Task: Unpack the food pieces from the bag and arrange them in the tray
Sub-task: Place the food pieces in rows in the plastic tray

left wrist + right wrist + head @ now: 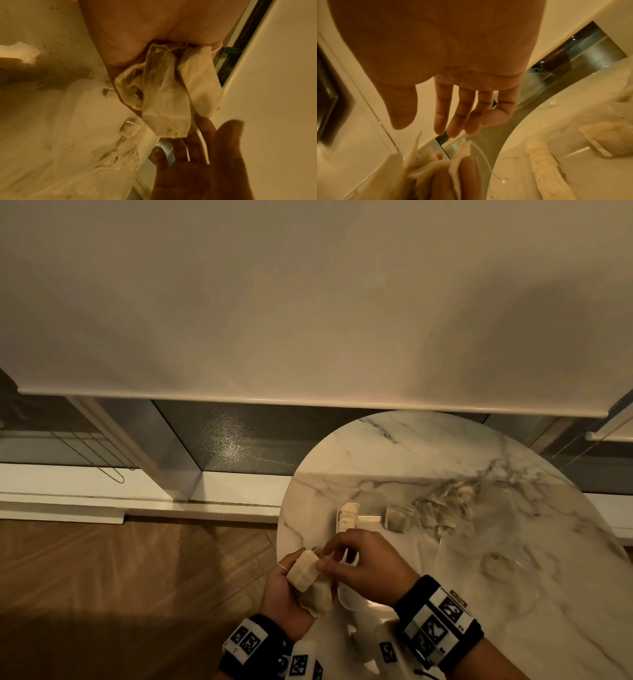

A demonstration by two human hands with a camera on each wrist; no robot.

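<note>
Marble tabletop (411, 460) under warm light, and we're mid-unpack: the left hand (284, 594) curls round a cluster of pale food pieces (303, 571) at the table's near edge, while the right hand (363, 563) reaches over, fingers (443, 115) loosely spread, holding nothing. A few pieces already sit in the clear tray (346, 517); the crumpled bag (445, 508) lies beyond. Next, I'd say, peel one off and set it in line.

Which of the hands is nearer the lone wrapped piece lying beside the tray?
Right. The right hand hovers over the tray, nearer the wrapped piece; the left hand holds food off the table edge.
</note>
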